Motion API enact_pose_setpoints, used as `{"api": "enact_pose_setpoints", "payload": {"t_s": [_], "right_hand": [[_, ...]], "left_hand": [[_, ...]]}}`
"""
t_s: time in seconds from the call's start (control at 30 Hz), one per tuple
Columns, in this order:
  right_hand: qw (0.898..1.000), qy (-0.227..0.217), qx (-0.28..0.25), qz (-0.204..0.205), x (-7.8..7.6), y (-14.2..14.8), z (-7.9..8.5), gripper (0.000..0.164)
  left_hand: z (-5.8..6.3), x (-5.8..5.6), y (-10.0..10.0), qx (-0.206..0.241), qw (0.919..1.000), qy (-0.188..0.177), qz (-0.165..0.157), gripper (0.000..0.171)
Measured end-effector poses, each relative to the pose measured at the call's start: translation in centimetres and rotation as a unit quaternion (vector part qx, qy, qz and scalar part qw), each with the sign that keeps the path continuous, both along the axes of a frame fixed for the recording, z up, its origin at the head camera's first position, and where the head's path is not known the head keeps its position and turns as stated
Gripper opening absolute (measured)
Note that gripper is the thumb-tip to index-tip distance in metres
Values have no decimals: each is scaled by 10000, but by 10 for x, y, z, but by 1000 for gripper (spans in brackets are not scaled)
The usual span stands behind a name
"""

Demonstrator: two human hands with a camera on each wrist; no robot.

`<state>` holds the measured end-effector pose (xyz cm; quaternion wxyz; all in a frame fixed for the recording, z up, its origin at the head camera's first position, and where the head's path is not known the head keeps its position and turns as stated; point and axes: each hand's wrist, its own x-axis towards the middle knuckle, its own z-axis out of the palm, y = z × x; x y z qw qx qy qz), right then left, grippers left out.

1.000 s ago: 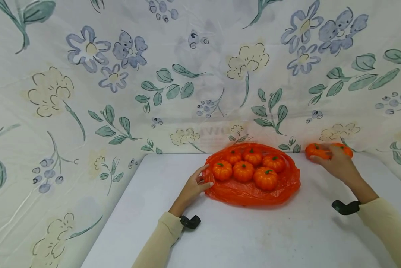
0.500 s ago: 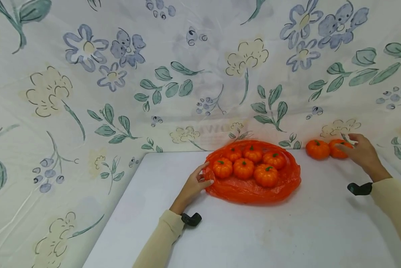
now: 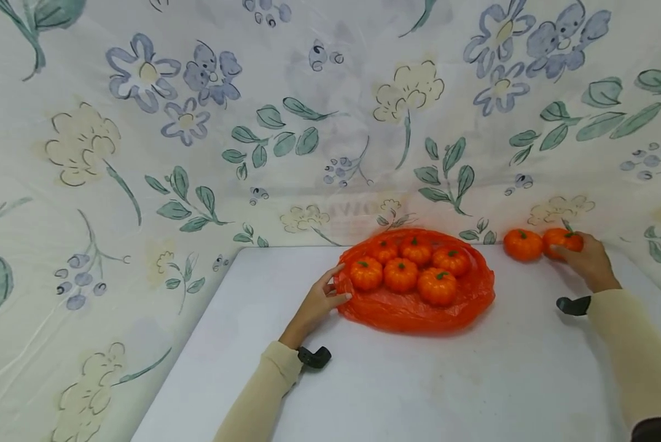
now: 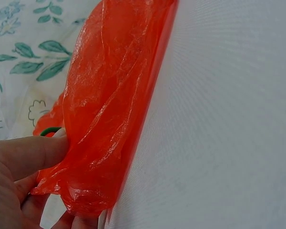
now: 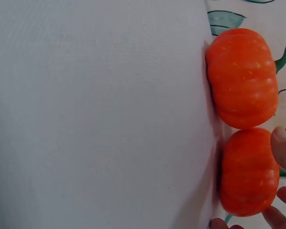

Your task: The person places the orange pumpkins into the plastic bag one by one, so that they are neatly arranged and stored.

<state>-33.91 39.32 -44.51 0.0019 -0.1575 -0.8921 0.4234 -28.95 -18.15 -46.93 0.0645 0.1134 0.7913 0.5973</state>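
Observation:
My left hand (image 3: 315, 307) grips the left edge of an orange-red plastic bag (image 3: 413, 320), its thumb over the film and the other fingers partly hidden by it. Several small orange pumpkins (image 3: 400, 274) with green stems sit on and within the bag. At the back right two more pumpkins stand side by side, touching. My right hand (image 3: 589, 261) holds the right pumpkin (image 5: 250, 171), thumb on one side and fingertips curled round its far side. The left pumpkin (image 5: 243, 78) of this pair stands free of the hand.
Everything stands on a white table (image 3: 419, 393). A floral cloth (image 3: 286, 184) rises right behind its back edge, close to the pair of pumpkins and the bag. A dark rounded object (image 3: 659, 430) shows at the bottom right corner.
My right hand has moved from over the pair of pumpkins to the right one, swinging out right and back in to hold it. The left hand stays at the bag.

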Motion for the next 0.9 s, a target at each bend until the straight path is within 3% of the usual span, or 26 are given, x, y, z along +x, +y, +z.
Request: {"api": "enact_pose_setpoints", "payload": {"t_s": [0.4, 0.67, 0.9], "right_hand": [[9998, -33, 119, -151, 0, -8, -1, 85], [9999, 39, 119, -97, 0, -7, 0, 88], [9991, 53, -273, -316, 7, -5, -3, 93]], "left_hand": [[-2, -3, -2, -58, 9998, -166, -20, 73], [-5, -3, -3, -99, 9999, 111, 68, 69], [-3, -1, -2, -134, 9998, -88, 80, 70]]}}
